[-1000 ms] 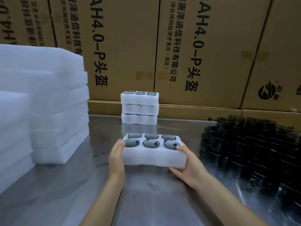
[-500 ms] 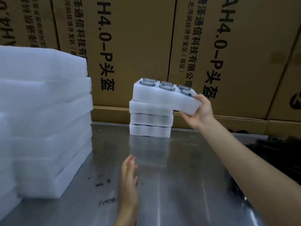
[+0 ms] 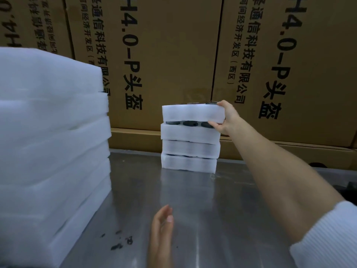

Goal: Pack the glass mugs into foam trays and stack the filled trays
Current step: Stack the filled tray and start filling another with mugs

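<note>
Four filled foam trays [image 3: 190, 139] stand in one stack at the frame's centre. Three dark mug rims [image 3: 190, 123] show in the gap under the top tray. Two hands appear: right hand [image 3: 226, 118], left hand [image 3: 161, 229]. At left, about six foam slabs [image 3: 52, 132] are piled.

The top foam tray [image 3: 192, 112] — white, level or nearly so — sits just above a stack of three filled trays [image 3: 190, 148] on the steel table; dark glass mugs [image 3: 190, 123] show in the gap, seemingly three.

Printed cardboard boxes [image 3: 173, 55] behind steel table [image 3: 222, 219] (dark smudges near front).
</note>
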The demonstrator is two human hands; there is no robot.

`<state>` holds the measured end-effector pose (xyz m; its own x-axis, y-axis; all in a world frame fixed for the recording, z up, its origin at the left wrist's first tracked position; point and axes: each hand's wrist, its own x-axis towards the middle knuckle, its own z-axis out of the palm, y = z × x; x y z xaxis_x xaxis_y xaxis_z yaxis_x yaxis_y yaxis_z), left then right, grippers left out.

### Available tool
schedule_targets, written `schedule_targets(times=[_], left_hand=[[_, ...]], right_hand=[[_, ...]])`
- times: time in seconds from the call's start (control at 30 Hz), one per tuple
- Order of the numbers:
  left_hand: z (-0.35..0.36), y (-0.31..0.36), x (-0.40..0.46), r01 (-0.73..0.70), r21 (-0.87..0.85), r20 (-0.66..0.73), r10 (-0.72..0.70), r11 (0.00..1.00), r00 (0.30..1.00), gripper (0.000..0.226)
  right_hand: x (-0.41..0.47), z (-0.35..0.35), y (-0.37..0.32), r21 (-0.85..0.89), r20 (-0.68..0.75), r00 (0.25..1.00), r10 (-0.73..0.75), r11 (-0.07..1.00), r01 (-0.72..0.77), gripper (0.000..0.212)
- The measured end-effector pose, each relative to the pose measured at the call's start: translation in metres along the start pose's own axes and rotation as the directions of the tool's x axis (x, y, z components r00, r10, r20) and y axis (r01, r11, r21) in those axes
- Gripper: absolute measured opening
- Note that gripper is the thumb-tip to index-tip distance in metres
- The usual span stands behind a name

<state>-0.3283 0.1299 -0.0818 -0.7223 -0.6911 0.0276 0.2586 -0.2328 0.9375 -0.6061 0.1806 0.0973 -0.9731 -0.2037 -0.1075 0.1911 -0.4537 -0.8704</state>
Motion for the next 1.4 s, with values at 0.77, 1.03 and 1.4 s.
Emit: schedule_targets(times=[0.77,1.03,1.4], left_hand=[[0.002,-0.003,-0.001,-0.01,0.069,0.027,0.008,0.998,1.0,0.023],[0.001,-0.006,-0.001,-0.017,0.069,0.032,0.015,0.998,0.999,0.022],[-0.004,-0.013,-0.004,-0.088,0.122,0.074,0.079,0.989,0.994,0.017]], right_hand=[[0.031,0.0,0.017,-0.475,-0.141,0.981,-0.134,0.879,0.051,0.068],[0.034,-0.004,0.021,-0.54,-0.241,0.921,-0.307,0.831,0.136,0.053],[-0.107,-0.096,0.131,-0.313,-0.234,0.972,-0.034,0.949,-0.042,0.026]])
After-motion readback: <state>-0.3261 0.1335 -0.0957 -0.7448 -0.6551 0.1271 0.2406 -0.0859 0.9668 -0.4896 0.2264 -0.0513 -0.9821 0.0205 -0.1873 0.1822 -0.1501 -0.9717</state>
